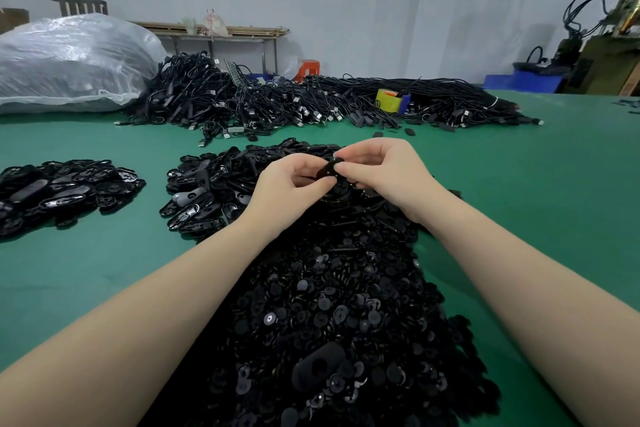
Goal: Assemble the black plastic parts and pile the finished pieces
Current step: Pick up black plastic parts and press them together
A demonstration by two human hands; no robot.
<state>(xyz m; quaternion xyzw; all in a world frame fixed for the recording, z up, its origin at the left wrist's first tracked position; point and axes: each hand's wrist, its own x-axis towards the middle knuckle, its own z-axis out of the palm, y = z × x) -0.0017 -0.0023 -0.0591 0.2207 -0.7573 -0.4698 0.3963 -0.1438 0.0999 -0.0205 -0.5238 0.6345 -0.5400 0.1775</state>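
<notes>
Landmark: I take the big heap of small black discs on the green worktop as reference for every place below.
Left grip: my left hand is curled, thumb and fingers pinching the black plastic part from its left side, above the heap's far end.
Right grip: my right hand is curled too, fingertips pinching the same part from the right; both grips are grasping it, neither is released.
Part location: held clear of the heap, between the two hands; whether it is one piece or two being mated I cannot tell.
Oval shells: a loose mound touches the heap's far-left edge.
Finished pile: I judge the separate mound well left of the heap to be it.
Step in hand: I judge this to be the press-fit.
Advice: keep the pieces square, press evenly with both thumbs, check seating before piling.
Background: cables lie beyond the heap.
</notes>
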